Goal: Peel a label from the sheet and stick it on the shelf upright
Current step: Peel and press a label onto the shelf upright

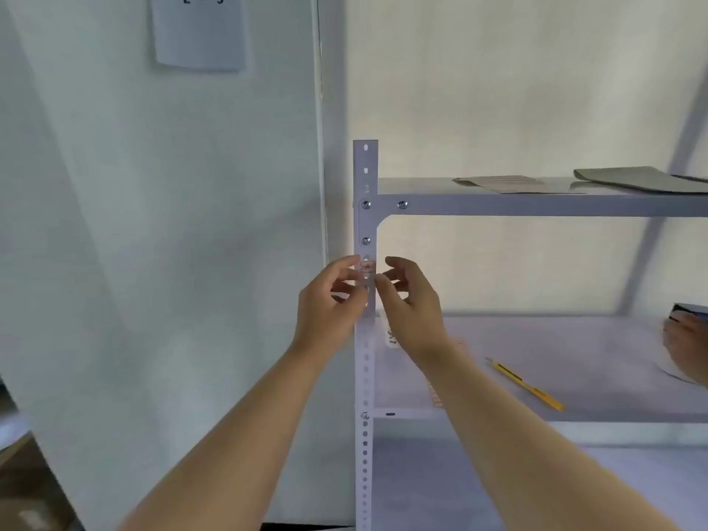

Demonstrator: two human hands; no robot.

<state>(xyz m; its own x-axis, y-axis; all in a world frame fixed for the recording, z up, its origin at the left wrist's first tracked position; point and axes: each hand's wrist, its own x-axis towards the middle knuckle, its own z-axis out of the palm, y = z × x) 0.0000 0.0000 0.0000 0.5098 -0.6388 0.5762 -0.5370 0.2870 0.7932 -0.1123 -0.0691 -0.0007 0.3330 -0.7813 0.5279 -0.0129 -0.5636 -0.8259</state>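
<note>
a small red-marked label [367, 266] is seen on the face of the upright [365, 224], just below the lowest of three bolts and between the two raised hands. the peeling looks done, since the label is at the post and no sheet is held. whether the label is fully stuck flat or only laid on cannot be told; the frame is soft there.

the left hand [329, 300] is held just left of the upright, its fingers [350, 262] loosely curled and its upper fingertip at the label's left edge. nothing is seen gripped in it. the right hand [410, 300] is held just right of the upright, fingers half curled and apart, thumb tip close to the post below the label; it too is seen to hold nothing. contact with the label by the right hand cannot be confirmed.

the step in hand is judged to be the pressing or smoothing of the label, so the task is taken as nearly finished. a firm rub-down and a check that it sits straight may be left.

a ribbed strip behind the right forearm, possibly the sheet [436, 389], is seen lying on the lower shelf [613, 354], beside a yellow pen [526, 385].
</note>
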